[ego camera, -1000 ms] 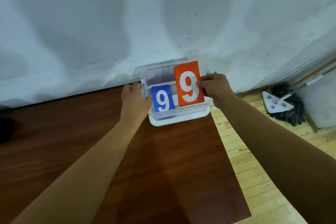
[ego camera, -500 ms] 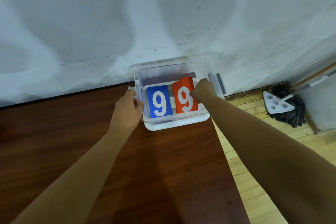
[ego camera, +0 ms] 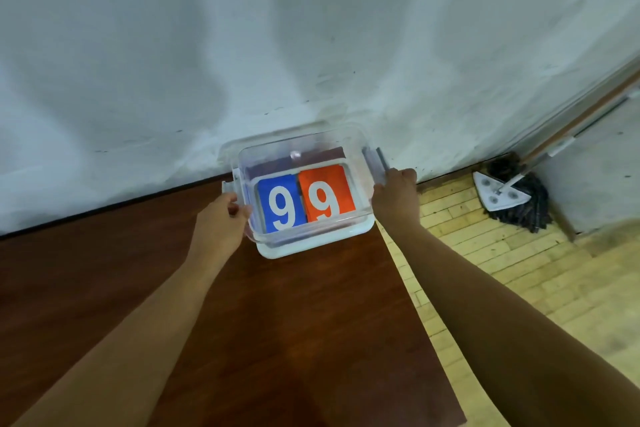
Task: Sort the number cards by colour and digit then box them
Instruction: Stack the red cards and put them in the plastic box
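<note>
Judging by the blue 9 card [ego camera: 281, 206] and orange 9 card [ego camera: 325, 194] side by side inside the clear box [ego camera: 301, 146] at frame centre, sorting looks done; your left hand [ego camera: 221, 218] and right hand [ego camera: 394, 198] each clamp a grip on its sides, and only closing it seems left.

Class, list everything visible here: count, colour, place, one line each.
table: one, dark brown, under box
wall: one, white, behind table
floor: one, pale wood, right of table
box: one, clear with white base, on table's far corner
blue card: one showing, white 9, in box, left
orange card: one showing, white 9, in box, right
mop: one, dark, on floor at right
left hand: one, grips box's left end
right hand: one, grips box's right end
</note>
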`<state>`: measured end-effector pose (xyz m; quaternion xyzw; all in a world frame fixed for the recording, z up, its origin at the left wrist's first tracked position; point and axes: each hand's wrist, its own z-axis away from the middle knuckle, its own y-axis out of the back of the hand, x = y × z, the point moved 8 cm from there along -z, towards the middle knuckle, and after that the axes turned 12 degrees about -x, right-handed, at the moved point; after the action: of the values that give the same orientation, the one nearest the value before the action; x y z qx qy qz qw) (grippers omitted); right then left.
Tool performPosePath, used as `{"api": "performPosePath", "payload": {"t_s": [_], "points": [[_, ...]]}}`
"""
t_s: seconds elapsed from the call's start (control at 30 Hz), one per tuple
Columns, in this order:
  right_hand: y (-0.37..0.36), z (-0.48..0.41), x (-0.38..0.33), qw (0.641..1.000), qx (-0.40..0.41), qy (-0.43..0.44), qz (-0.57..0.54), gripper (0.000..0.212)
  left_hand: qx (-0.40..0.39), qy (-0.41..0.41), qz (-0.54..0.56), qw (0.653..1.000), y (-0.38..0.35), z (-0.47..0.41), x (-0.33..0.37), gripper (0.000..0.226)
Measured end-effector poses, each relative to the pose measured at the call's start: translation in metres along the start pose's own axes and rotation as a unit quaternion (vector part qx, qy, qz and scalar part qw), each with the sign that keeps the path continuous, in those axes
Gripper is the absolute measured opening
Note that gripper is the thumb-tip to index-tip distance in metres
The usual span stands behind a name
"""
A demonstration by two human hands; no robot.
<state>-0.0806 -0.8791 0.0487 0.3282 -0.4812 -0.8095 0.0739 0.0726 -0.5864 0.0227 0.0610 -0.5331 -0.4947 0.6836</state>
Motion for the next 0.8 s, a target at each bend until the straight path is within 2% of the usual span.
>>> {"api": "performPosePath", "payload": {"t_s": [0.17, 0.33, 0.43, 0.57, 0.67, 0.8], "points": [[0.007, 0.004, 0.006, 0.994, 0.016, -0.016, -0.104, 0.023, 0.014, -0.042, 0.032, 0.999, 0.014, 0.005, 0.011, 0.024], [0.006, 0.046, 0.005, 0.991, 0.010, -0.021, -0.135, 0.031, 0.044, -0.075, 0.051, 0.995, 0.049, 0.037, 0.013, 0.027], [-0.005, 0.082, -0.005, 0.991, -0.012, -0.020, -0.130, 0.020, 0.053, -0.074, 0.031, 0.995, 0.074, 0.063, 0.005, 0.024], [-0.032, 0.142, -0.013, 0.986, -0.045, -0.031, -0.160, 0.021, 0.048, -0.066, -0.006, 0.997, 0.096, 0.104, -0.026, 0.018], [-0.053, 0.186, -0.018, 0.985, -0.049, -0.035, -0.163, 0.021, 0.023, -0.050, -0.022, 0.998, 0.103, 0.135, -0.064, 0.022], [-0.089, 0.237, -0.021, 0.990, -0.049, -0.043, -0.127, 0.019, -0.003, -0.011, -0.041, 0.999, 0.103, 0.174, -0.117, 0.007]]}}
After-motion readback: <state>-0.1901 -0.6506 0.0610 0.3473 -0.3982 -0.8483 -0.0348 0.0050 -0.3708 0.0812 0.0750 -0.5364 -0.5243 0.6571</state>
